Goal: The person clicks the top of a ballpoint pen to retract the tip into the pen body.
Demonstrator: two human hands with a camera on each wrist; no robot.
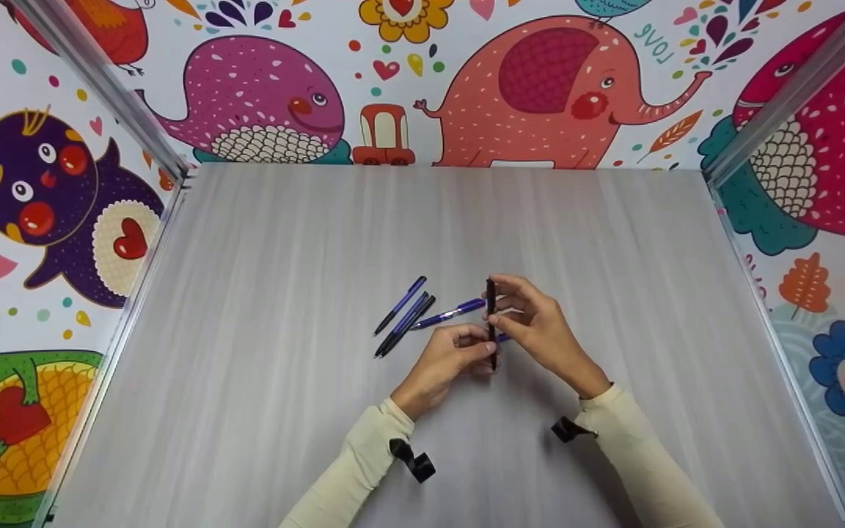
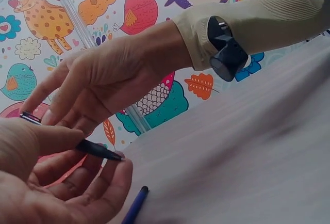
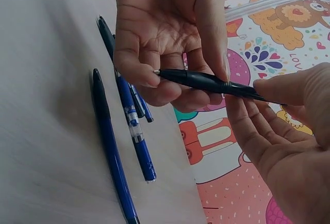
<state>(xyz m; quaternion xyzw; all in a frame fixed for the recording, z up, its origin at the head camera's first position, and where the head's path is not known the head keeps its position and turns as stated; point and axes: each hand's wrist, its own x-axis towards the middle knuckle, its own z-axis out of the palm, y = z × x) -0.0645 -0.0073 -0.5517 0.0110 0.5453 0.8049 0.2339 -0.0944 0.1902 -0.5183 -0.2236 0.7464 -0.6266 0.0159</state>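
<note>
Both hands hold one black pen (image 1: pixel 492 293) above the table. My left hand (image 1: pixel 448 361) pinches its lower part between thumb and fingers; in the right wrist view, the pen's metal tip touches a finger of that hand. My right hand (image 1: pixel 543 326) grips the other end with thumb and fingertips. Beneath the hands lies a blue pen with a black grip (image 3: pixel 112 149), partly hidden in the head view. Left of it is a blue pen with a clear section (image 3: pixel 135 130). More blue-and-black pens (image 1: pixel 400 306) lie close together left of the hands.
The hands are over the middle of a grey wood-grain table (image 1: pixel 283 257). Printed panels with cartoon animals (image 1: pixel 532 95) rise at the back and both sides, with metal frame strips (image 1: pixel 111 99) at the corners. A black wrist camera (image 1: pixel 414 460) sits on the left sleeve.
</note>
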